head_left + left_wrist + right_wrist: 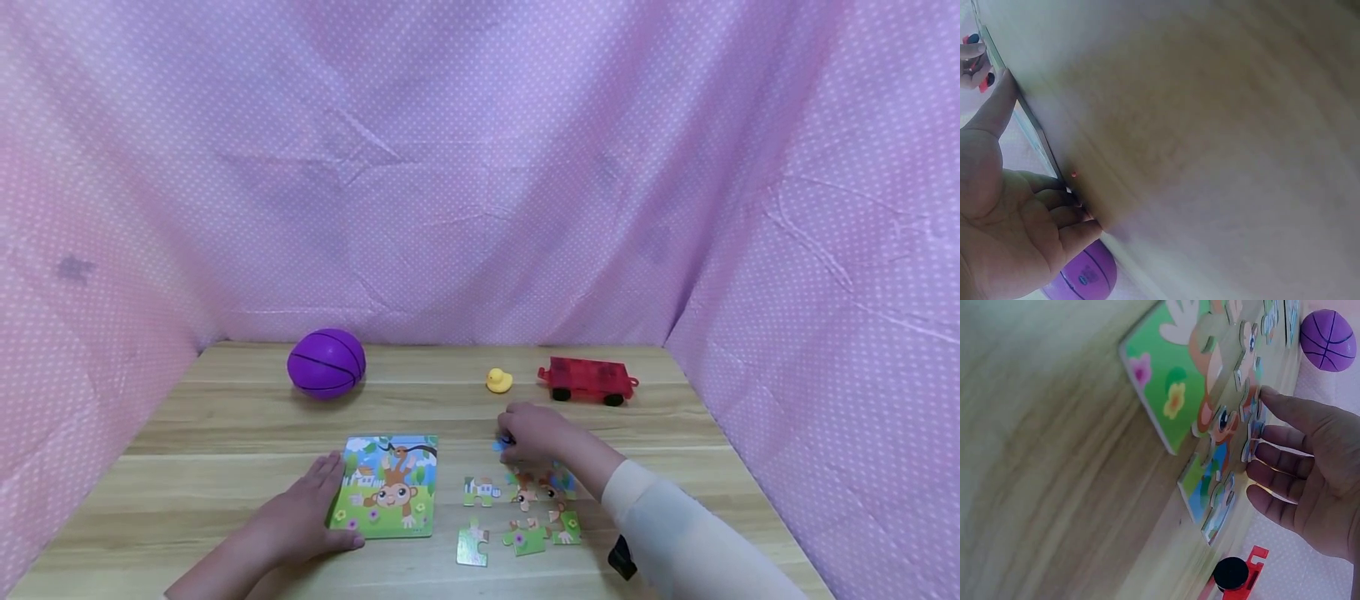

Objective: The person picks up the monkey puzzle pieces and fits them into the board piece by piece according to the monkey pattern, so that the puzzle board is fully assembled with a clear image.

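My left hand (303, 508) rests against the left side of a square monkey picture puzzle board (386, 492). Its thumb lies at the near left corner, the other fingers along the left edge. In the left wrist view, the fingers (1063, 212) touch the board's thin edge. Further right, my right hand (536, 433) pinches a blue puzzle piece (499, 445) at the table, thumb and fingers around it; the hand hides part of it. Loose monkey puzzle pieces lie just nearer, including a green one (527, 539), a house piece (480, 491) and a corner piece (1169, 381).
A purple ball (327, 363) stands at the back left of the wooden table (202, 433). Behind the right hand are a yellow rubber duck (498, 381) and a red toy wagon (588, 380) with black wheels. Pink dotted cloth (480, 183) surrounds the table's back and sides.
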{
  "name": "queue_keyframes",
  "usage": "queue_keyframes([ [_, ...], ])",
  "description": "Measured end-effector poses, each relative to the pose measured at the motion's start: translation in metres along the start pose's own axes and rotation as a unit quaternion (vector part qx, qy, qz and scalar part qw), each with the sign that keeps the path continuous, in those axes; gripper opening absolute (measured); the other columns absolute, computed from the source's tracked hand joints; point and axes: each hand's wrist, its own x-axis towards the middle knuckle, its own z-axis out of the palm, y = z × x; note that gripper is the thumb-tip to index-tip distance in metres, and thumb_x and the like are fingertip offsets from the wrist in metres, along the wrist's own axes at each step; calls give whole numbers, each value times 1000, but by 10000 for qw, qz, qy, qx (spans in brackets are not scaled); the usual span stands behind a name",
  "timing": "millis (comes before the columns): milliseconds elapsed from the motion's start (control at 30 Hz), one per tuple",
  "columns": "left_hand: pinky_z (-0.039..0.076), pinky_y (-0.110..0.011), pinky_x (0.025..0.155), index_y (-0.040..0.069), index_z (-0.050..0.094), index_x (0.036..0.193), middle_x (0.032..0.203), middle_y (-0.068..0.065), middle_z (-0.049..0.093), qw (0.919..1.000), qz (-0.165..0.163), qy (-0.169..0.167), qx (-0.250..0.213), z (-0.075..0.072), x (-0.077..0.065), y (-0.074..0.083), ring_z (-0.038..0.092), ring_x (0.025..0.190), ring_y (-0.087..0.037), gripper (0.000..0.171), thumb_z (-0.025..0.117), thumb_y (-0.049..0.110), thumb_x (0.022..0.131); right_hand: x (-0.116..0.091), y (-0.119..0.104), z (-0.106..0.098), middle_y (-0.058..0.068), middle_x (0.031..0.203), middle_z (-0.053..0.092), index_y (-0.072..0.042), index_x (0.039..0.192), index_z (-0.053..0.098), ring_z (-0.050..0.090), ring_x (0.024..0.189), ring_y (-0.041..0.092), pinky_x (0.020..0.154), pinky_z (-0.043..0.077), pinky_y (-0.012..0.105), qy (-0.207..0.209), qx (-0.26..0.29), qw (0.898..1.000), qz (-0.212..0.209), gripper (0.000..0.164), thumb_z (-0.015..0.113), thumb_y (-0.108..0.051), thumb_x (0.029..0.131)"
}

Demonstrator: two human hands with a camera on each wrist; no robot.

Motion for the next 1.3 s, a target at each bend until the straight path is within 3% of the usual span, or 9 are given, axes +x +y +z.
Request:
queue_keyframes([
  [467, 27, -62, 115, -10, 30, 148, 157, -30, 23, 10000, 37, -1, 17, -1, 1, 1, 20, 145, -49, 120, 73, 70, 70, 1, -4, 1, -12, 87, 53, -23, 96, 60, 49, 74, 9, 65, 47, 26, 109, -153, 9998, 33, 28, 73, -45, 85],
  [767, 27, -62, 115, -12, 30, 147, 156, -32, 23, 9999, 101, -43, 45, -4, 1, 4, 21, 144, -51, 120, 74, 68, 70, 3, 0, -8, -12, 80, 57, -22, 90, 63, 52, 70, 7, 65, 47, 24, 233, 1000, 9947, -94, 7, 70, -22, 92],
  [1033, 28, -61, 115, -12, 30, 147, 156, -32, 23, 9999, 121, -19, 97, -3, 1, 4, 22, 144, -51, 119, 74, 68, 70, 15, 0, -14, -10, 78, 60, -21, 92, 62, 56, 69, 6, 66, 50, 23, 166, 1992, 9792, -340, 5, 64, -21, 96],
  [1300, 28, -62, 115, -12, 30, 147, 156, -31, 23, 9999, 88, -39, 55, -4, 1, 5, 21, 144, -50, 118, 75, 66, 71, 33, -31, -30, -8, 81, 60, -19, 90, 62, 55, 71, 7, 65, 50, 22, 227, 2144, 9740, -702, 6, 65, -19, 96],
])
